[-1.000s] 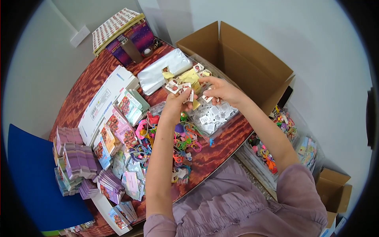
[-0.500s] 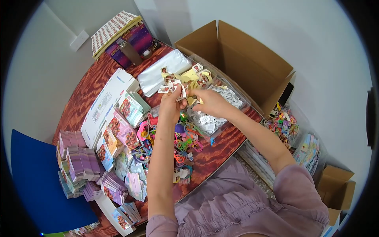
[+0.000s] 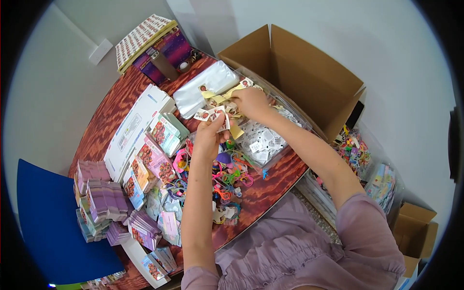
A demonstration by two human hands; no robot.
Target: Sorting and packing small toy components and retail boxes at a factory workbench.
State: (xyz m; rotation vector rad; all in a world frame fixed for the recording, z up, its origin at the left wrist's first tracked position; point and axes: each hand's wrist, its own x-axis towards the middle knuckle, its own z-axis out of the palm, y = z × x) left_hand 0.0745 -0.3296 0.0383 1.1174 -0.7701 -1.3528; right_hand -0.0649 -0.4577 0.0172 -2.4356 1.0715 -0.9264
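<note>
Left hand (image 3: 209, 137): clamped on picture cards (image 3: 205, 115), probably light, thin, bendable, best pinched by edges, left of clear tray (image 3: 296, 112); right hand (image 3: 253, 104): over tray, cannot tell if closed.

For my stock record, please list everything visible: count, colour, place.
cards: several, white, held
paper strips: several, yellow, at tray
slips: many, white, tray
tray: one, clear, table
plastic bags: one stack, whitish, beside tray
trinkets: many, multicoloured, table
card packs: many, mixed, left
flat box: one, white, left
flask: one, brown, far end
printed box: one, purple, far end
table: one, reddish, centre
cartons: two, brown, right
bagged items: many, multicoloured, right
panel: one, blue, left
left hand: one, bare, holding cards
right hand: one, bare, at strips
</note>
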